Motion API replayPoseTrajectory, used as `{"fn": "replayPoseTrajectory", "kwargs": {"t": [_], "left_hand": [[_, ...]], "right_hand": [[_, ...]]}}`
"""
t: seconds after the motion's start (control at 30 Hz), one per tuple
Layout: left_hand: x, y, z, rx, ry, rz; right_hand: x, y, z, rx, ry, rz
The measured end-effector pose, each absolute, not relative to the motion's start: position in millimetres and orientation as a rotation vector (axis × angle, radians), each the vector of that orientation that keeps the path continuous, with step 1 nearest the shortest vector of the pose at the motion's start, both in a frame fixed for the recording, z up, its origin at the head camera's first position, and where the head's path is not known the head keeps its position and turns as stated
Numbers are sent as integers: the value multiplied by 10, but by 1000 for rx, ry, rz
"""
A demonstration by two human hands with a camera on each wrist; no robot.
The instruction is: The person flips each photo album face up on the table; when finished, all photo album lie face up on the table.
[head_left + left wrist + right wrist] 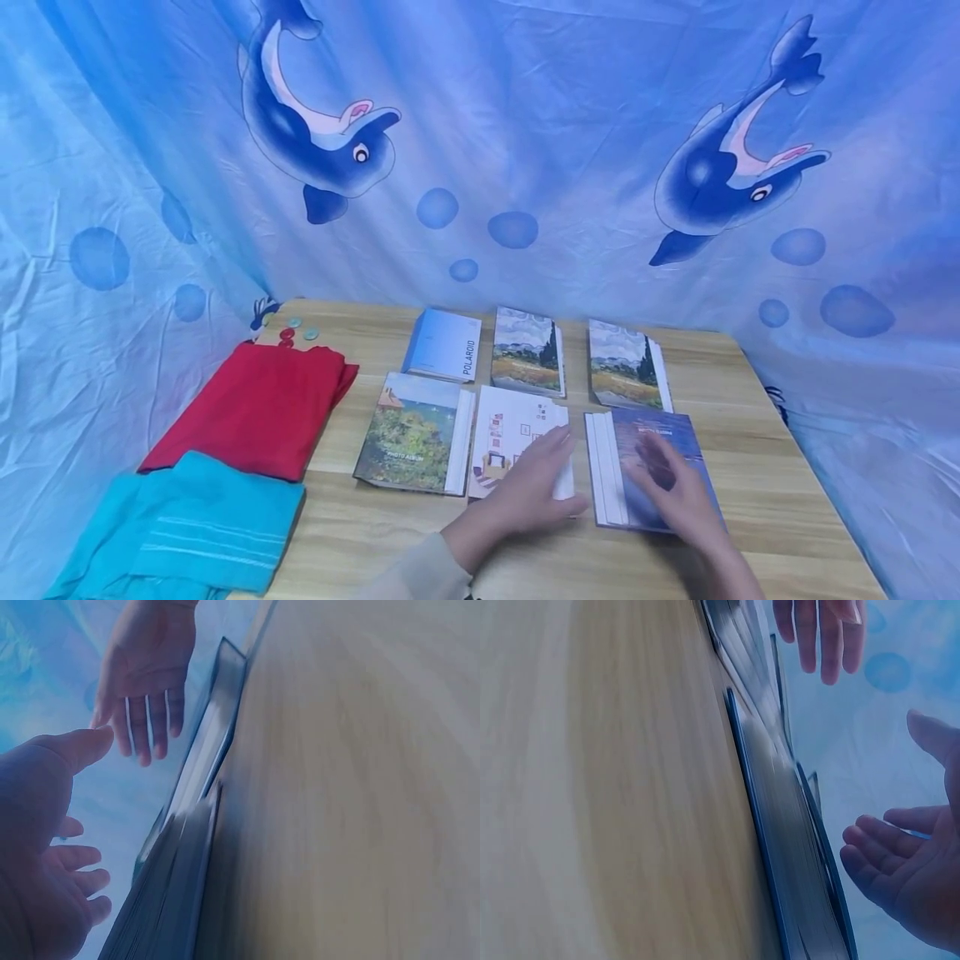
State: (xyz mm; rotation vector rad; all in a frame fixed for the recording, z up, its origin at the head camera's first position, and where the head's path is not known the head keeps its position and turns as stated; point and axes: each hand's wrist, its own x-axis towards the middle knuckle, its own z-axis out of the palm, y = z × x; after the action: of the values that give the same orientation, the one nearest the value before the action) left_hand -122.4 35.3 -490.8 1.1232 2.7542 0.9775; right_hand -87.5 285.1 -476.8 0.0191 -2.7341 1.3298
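On the wooden tabletop (750, 467), the left hand (528, 483) hovers over a white album (510, 433), grip open with fingers straight. The right hand (671, 483), blurred, grip open, is above a blue album (675, 442). Nearby covers read "PHOTO ALBUM" (408, 433) and "POLAROID" (444, 343).

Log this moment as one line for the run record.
left hand: open, over white album | right hand: open, over blue album | four more albums behind and beside | table: wooden
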Motion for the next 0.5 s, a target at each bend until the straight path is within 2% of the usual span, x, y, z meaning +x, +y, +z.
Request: {"fn": "replayPoseTrajectory", "kwargs": {"t": [0.5], "left_hand": [[-1119, 804, -5049, 1192, 2700, 923]], "right_hand": [[-753, 3325, -4758, -121, -2871, 1141]]}}
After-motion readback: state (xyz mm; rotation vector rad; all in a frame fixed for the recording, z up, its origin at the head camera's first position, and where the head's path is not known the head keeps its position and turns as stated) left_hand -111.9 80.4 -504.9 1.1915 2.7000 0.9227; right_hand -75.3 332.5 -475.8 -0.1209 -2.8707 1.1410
